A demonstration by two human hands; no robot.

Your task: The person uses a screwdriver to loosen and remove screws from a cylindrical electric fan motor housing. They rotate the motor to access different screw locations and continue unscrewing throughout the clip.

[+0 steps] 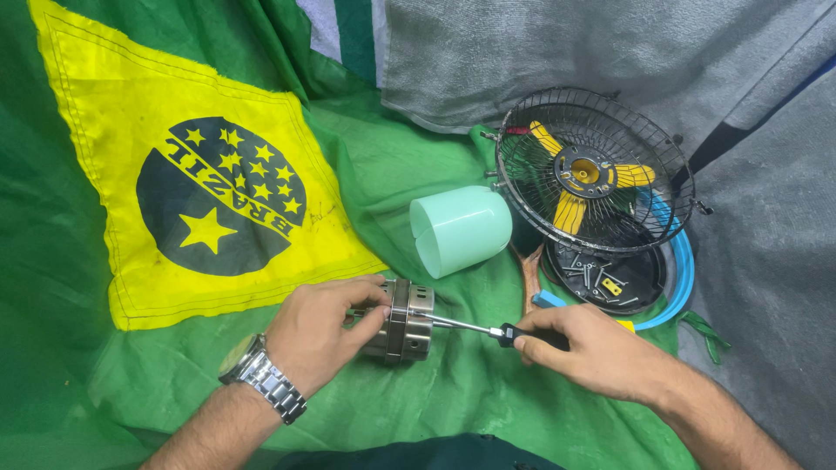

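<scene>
My left hand (318, 329) clamps the motor (403, 320): heavy, rigid, slick metal, best gripped round its body. My right hand (585, 348) holds the screwdriver (488, 329).

Left hand (318, 331) is wrapped around a small metal motor (403, 320), holding it on its side on the green cloth (418, 165). Right hand (592, 348) has a black-handled screwdriver (475, 327), tip touching the motor's end. Just behind sits a pale green plastic housing (459, 229), lying tipped over. To the right there's a wire fan guard (595, 170) with yellow blades (575, 174) inside, leaning over a black round cover (610, 280) full of loose screws (585, 268). A wristwatch (261, 379) is on the left arm.
</scene>
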